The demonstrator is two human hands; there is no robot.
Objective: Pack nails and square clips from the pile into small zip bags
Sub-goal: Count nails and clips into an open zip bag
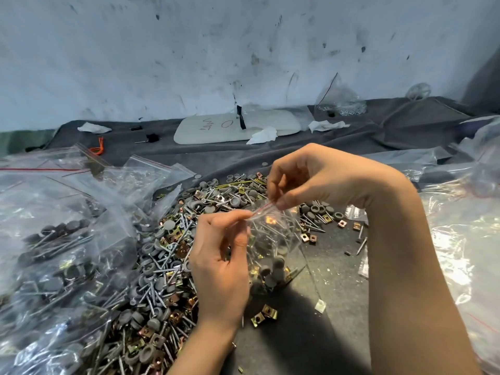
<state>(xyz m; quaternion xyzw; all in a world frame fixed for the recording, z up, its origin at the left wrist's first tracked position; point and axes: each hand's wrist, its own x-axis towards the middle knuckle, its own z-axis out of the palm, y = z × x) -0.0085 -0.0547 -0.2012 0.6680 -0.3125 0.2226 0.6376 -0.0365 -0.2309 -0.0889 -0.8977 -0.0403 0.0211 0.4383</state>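
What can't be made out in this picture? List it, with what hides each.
- Head view: how many pieces are inside the zip bag; crumpled, shiny plastic and the left hand cover them.
- Head view: whether its red seal is shut; the right hand and left hand pinch over it.
- Head view: filled bags at left, cut by the frame edge.
- Head view: writing on the white pad, too small to read.

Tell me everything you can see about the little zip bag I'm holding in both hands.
The zip bag is small, clear, crinkled plastic with a red strip along its mouth. It hangs upright beside the loose pile, over the dark work surface. Nails, grey round caps and brassy square clips show through it, sunk toward the bottom. The left hand and right hand each pinch its top edge; whether it is sealed cannot be told.
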